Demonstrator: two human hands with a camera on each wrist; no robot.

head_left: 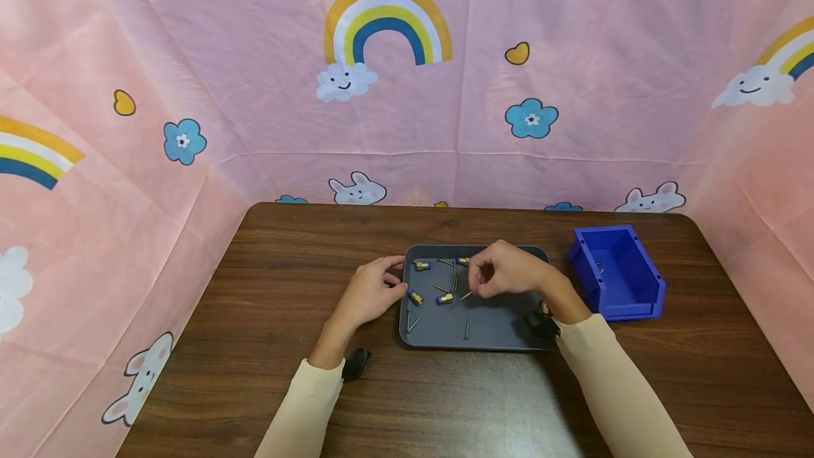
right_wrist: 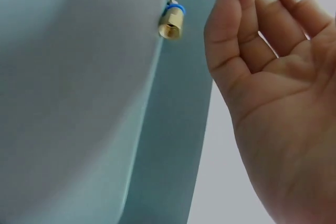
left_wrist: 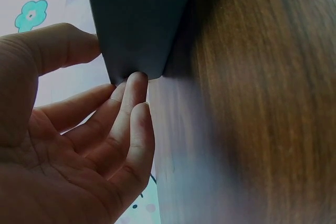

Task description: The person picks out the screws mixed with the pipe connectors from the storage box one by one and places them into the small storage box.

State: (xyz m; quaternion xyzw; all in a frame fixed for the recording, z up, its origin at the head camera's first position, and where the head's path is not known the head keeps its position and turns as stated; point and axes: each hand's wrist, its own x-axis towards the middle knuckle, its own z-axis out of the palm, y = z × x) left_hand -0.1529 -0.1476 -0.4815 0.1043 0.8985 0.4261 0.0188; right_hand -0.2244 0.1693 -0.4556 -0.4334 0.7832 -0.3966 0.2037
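Observation:
My right hand (head_left: 505, 271) is over the grey tray (head_left: 502, 338), with thumb and fingertips pinching a thin screw (head_left: 466, 295) whose end points down to the left. In the right wrist view its fingertips run out of the top of the picture, near a brass fitting with a blue ring (right_wrist: 171, 22). My left hand (head_left: 372, 292) touches the tray's left wall with thumb and fingertips, its fingers loosely bent. Around the right hand lie several brass fittings, such as one fitting (head_left: 445, 299), and several screws, among them a lone screw (head_left: 467, 329) near the front.
To the right of the tray stands a blue bin (head_left: 626, 313) with a few small pieces in it. The brown wooden table (head_left: 305, 246) carries both. A pink patterned cloth (head_left: 407, 126) hangs around its back and sides.

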